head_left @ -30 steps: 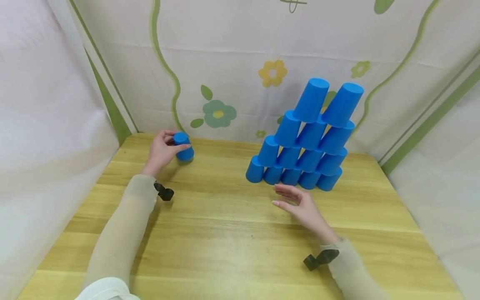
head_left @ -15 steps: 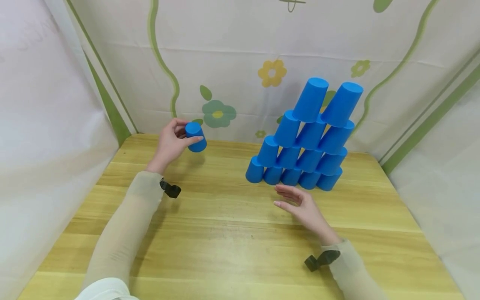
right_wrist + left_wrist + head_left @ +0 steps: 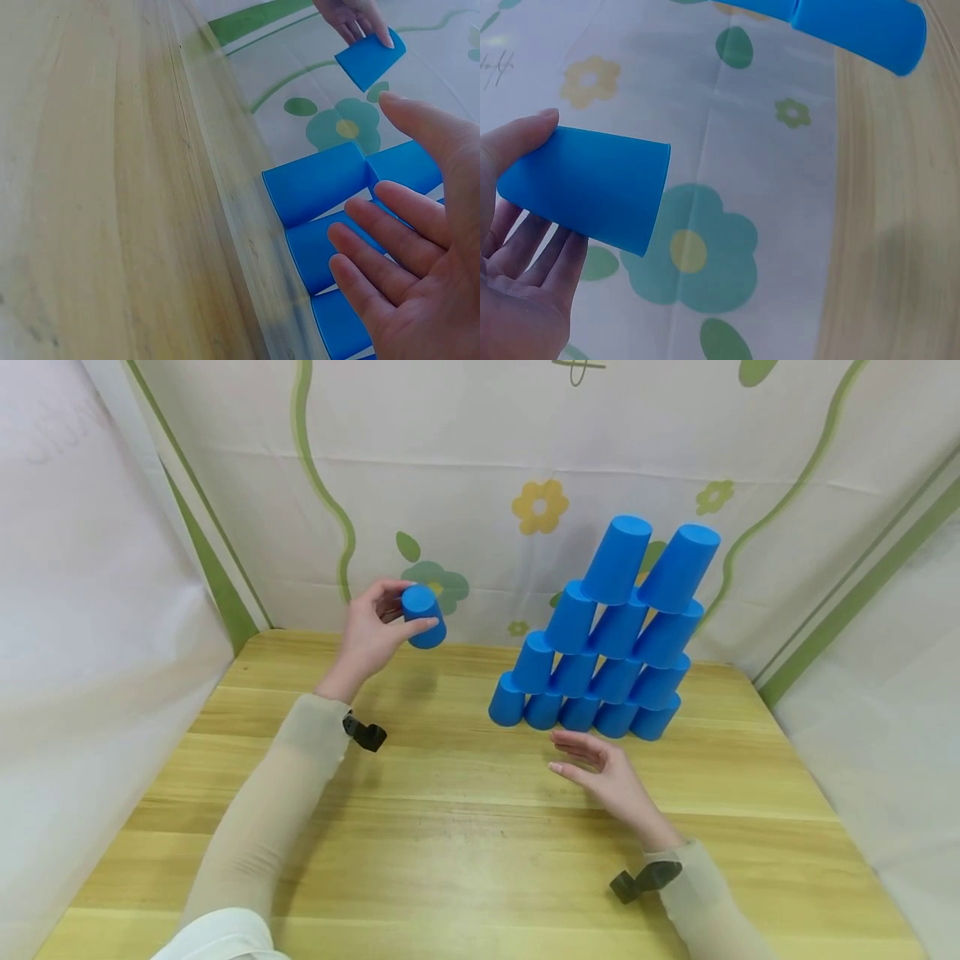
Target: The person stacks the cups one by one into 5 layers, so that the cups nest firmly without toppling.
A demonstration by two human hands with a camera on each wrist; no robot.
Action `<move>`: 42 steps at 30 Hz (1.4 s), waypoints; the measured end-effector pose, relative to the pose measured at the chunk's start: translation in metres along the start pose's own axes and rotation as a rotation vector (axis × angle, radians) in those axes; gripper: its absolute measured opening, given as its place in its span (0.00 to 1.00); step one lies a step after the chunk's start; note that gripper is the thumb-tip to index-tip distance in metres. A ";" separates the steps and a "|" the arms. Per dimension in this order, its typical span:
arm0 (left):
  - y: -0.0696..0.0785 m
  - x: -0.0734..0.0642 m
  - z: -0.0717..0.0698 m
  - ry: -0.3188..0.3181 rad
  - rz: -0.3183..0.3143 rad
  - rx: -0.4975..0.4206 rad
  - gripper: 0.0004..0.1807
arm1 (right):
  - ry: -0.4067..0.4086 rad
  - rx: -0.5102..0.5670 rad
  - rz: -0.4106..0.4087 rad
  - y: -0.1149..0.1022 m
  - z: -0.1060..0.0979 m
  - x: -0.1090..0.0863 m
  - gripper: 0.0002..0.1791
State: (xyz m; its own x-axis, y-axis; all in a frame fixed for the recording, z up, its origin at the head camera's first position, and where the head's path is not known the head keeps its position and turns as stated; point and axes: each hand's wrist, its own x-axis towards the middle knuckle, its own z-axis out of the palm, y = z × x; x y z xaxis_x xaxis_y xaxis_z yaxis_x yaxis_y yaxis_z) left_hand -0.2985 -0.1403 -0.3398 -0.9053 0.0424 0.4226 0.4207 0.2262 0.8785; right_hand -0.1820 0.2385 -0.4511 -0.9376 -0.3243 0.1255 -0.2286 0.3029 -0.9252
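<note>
My left hand [image 3: 377, 631] holds an upside-down blue cup [image 3: 424, 617] in the air above the back left of the table, thumb on the near side and fingers behind. In the left wrist view this cup [image 3: 592, 187] has its wide mouth pointing away from the palm. My right hand [image 3: 603, 772] is held just in front of a stack of blue cups [image 3: 577, 672], fingers extended and holding nothing. The stack has several rows of upturned cups, with two cups [image 3: 681, 568] on the top row. In the right wrist view the open palm [image 3: 420, 292] overlaps the lower cups.
The wooden table [image 3: 465, 860] reaches back to a white cloth [image 3: 450, 435] printed with flowers and green vines. More white cloth hangs on the left and right sides. A black wrist camera [image 3: 365, 732] sits on the left sleeve, another [image 3: 645, 880] on the right.
My left hand has lifted the blue cup off the back left of the table and carried it up and to the right. The right hand and the stack stay as they were.
</note>
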 end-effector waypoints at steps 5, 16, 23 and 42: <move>0.010 0.003 0.012 -0.014 0.018 0.011 0.31 | 0.001 -0.001 0.003 0.000 0.000 0.000 0.28; 0.045 0.016 0.038 -0.019 0.163 0.001 0.30 | -0.009 0.010 0.004 0.004 0.000 0.000 0.28; 0.100 0.013 0.052 -0.032 0.180 0.002 0.29 | -0.018 0.019 0.018 0.005 0.000 0.000 0.27; 0.157 0.079 0.087 -0.038 0.292 -0.074 0.35 | -0.039 -0.010 0.020 0.007 0.002 -0.001 0.28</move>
State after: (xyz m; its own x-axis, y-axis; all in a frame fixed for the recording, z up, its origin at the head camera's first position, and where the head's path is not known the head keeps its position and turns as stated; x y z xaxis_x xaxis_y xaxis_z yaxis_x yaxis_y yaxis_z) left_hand -0.3093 -0.0170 -0.1880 -0.7464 0.1319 0.6523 0.6653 0.1279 0.7355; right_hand -0.1817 0.2388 -0.4586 -0.9313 -0.3524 0.0926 -0.2124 0.3185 -0.9238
